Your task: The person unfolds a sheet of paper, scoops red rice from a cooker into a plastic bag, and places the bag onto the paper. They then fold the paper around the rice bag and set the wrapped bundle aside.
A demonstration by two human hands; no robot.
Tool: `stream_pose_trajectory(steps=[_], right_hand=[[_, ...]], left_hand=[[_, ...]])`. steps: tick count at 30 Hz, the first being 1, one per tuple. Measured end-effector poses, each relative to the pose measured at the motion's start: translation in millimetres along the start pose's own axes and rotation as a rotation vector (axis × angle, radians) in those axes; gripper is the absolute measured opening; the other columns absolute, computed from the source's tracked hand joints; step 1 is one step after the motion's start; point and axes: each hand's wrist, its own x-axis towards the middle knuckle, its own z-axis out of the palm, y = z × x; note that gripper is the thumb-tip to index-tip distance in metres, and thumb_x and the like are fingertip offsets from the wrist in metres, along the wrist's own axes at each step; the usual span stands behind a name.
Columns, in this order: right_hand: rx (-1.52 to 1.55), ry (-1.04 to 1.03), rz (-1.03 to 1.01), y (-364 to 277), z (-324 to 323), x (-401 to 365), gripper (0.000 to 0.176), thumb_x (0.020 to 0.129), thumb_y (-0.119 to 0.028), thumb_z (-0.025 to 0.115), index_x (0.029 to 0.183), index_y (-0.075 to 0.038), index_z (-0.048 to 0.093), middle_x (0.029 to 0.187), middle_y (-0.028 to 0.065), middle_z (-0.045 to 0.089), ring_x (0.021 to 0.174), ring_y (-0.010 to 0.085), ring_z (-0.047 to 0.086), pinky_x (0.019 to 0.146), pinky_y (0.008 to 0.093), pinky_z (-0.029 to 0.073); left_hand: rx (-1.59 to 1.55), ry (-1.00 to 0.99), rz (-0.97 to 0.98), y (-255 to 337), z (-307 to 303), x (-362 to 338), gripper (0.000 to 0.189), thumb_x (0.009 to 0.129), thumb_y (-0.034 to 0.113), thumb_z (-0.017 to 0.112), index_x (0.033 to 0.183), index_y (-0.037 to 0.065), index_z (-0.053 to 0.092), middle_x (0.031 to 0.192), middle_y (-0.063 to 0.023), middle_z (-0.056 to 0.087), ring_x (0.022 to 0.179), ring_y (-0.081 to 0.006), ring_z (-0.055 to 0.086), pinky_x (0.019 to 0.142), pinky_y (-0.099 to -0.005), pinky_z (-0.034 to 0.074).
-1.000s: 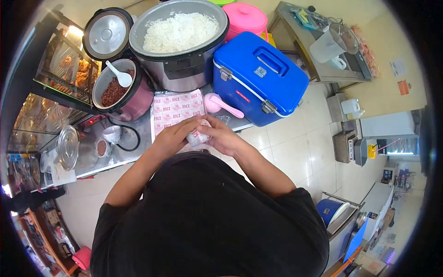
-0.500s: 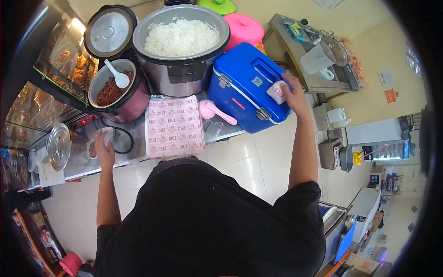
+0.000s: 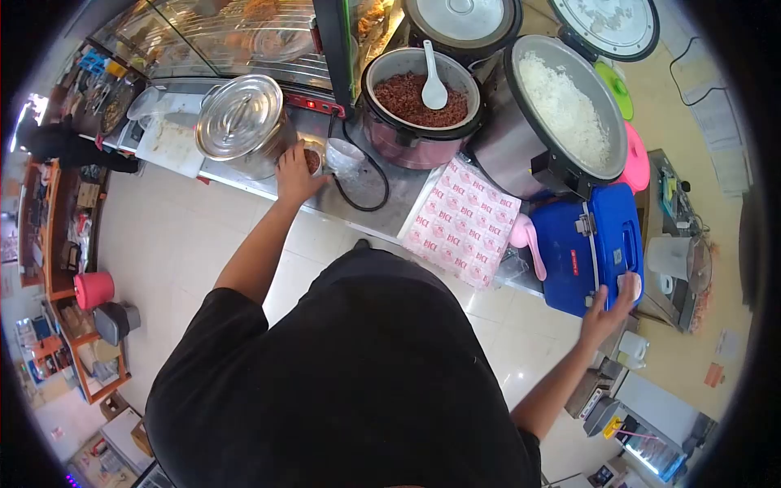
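Left hand (image 3: 294,171), upper middle-left of the frame: palm down, fingers bent about a small cup (image 3: 312,160) of reddish-brown grains, touching it. Cannot tell whether closed firmly on it.

Right hand (image 3: 606,311), right edge of the frame: arm stretched out, fingertips pinching a white wrapped packet (image 3: 627,285) against the near end of a blue cooler box (image 3: 587,244). Thumb spread apart, lower on the box.

Just right of the small cup: a clear plastic cup (image 3: 345,154), then a loop of black cable (image 3: 362,183) lying on the steel bench (image 3: 396,210). Just left of the left hand: a steel pot (image 3: 242,126), lid on.

Above the cable: maroon rice cooker (image 3: 415,134), open, full of red-brown rice, with a white spoon (image 3: 433,77) standing in it. To its right, touching or nearly so: a large steel rice cooker (image 3: 508,150), open, with white rice inside.

Between the cookers and the body: a stack of pink-printed wrapping sheets (image 3: 460,221) lying flat at the bench edge. Pink rice paddle (image 3: 529,241) between the sheets and the cooler box. Pink lidded container (image 3: 635,160) behind the cooler box.

Glass display case (image 3: 244,32) along the top left, food inside, too blurred to name.
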Motion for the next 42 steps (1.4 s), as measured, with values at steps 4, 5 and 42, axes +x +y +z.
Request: stream_pose_trajectory(steps=[4, 5, 42], right_hand=[[0.376, -0.176, 0.215, -98.3, 46.8, -37.0, 0.046, 0.098, -0.018, 0.065, 0.139, 0.002, 0.054, 0.141, 0.0181, 0.056, 0.133, 0.0307, 0.051, 0.114, 0.0408, 0.035], [0.444, -0.243, 0.248, -118.5, 62.3, -48.6, 0.044, 0.096, -0.017, 0.066, 0.136, 0.000, 0.057, 0.138, 0.0159, 0.058, 0.133, 0.0304, 0.051, 0.114, 0.0408, 0.036], [0.702, -0.842, 0.641, -106.0, 255.5, -54.3, 0.082, 0.072, -0.038, 0.087, 0.136, -0.006, 0.047, 0.119, 0.0252, 0.066, 0.110, 0.0335, 0.067, 0.095, 0.0395, 0.052]], left_hand=[[-0.011, -0.048, 0.132, -17.8, 3.0, 10.8, 0.080, 0.061, 0.033, 0.093, 0.125, 0.005, 0.053, 0.119, -0.0175, 0.057, 0.112, -0.0384, 0.054, 0.095, -0.0480, 0.044], [-0.032, -0.113, 0.141, -18.1, 1.4, 11.0, 0.078, 0.061, 0.030, 0.091, 0.124, 0.005, 0.054, 0.119, -0.0183, 0.057, 0.112, -0.0388, 0.054, 0.096, -0.0476, 0.044], [-0.572, -0.704, 1.128, 166.0, 76.9, -72.3, 0.014, 0.092, 0.015, 0.064, 0.100, 0.004, 0.070, 0.134, -0.0139, 0.065, 0.129, -0.0283, 0.058, 0.106, -0.0412, 0.049]])
